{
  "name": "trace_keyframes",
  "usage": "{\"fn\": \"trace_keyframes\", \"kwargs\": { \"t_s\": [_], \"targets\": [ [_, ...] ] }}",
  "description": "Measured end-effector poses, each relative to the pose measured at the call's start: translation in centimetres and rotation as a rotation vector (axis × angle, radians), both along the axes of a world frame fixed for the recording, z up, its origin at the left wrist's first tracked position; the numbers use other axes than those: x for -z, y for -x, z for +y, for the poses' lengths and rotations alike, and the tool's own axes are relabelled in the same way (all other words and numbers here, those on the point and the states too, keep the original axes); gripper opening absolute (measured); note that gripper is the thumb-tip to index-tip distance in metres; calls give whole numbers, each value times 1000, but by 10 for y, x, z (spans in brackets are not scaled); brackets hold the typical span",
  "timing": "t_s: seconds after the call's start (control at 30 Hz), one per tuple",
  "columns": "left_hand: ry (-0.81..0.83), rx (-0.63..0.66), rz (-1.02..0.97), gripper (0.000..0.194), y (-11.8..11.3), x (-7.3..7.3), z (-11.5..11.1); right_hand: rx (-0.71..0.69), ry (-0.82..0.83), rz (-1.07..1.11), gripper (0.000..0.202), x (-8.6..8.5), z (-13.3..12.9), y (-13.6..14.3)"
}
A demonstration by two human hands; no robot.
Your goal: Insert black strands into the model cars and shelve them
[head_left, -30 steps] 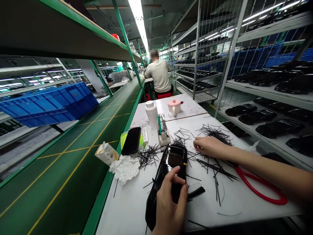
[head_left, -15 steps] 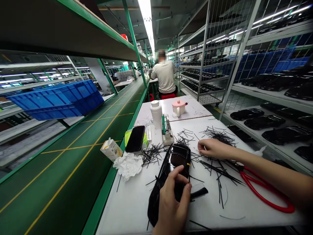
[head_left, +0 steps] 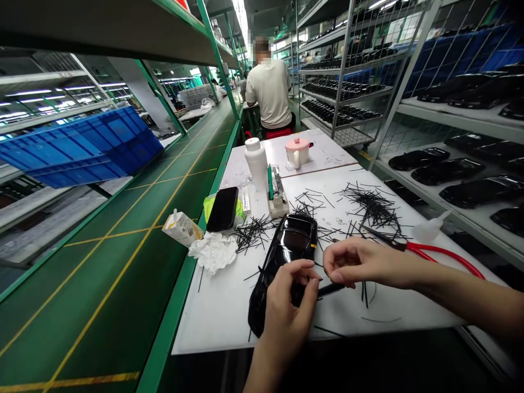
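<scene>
A glossy black model car (head_left: 292,240) lies on the white table, its near side covered by my left hand (head_left: 289,300). The thumb and fingers of that hand are bent together at the car's right side, with a tiny dark tip between them that I cannot identify. Close to those fingertips is my right hand (head_left: 364,263), its thumb and fingertips pinched together. What they hold, if anything, is hidden. A black strip-like piece (head_left: 331,289) sits under and between the hands. Thin black strips (head_left: 370,207) are scattered around, and red-handled scissors (head_left: 446,254) rest behind my right forearm.
Left of the car are crumpled tissue (head_left: 213,252), a drink carton (head_left: 182,228) and a phone (head_left: 222,210). A white bottle (head_left: 256,164) and a pink-lidded cup (head_left: 297,152) stand farther back. A green conveyor (head_left: 123,262) runs along the left; racks of black cars (head_left: 442,169) stand right.
My right hand has come from the strip pile toward me and left, close to my left fingertips. My left hand stays at the car. The camera view has tipped downward.
</scene>
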State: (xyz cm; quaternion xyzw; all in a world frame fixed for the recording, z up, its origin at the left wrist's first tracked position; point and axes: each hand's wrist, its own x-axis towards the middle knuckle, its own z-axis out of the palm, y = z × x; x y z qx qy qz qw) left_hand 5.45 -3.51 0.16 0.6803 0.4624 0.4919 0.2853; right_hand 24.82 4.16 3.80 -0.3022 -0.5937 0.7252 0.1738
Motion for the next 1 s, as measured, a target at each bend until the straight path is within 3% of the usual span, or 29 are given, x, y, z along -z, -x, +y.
{"fn": "trace_keyframes", "kwargs": {
  "t_s": [0.37, 0.77, 1.0],
  "targets": [
    [11, -2, 13, 20, 0, 0, -1, -56, 6, 25, 20, 13, 5, 2],
    [11, -5, 22, 18, 0, -1, -2, -52, -23, -2, 21, 9, 3, 4],
    [16, -9, -9, 18, -1, -2, -2, -48, -161, -63, 21, 8, -2, 6]
  ]
}}
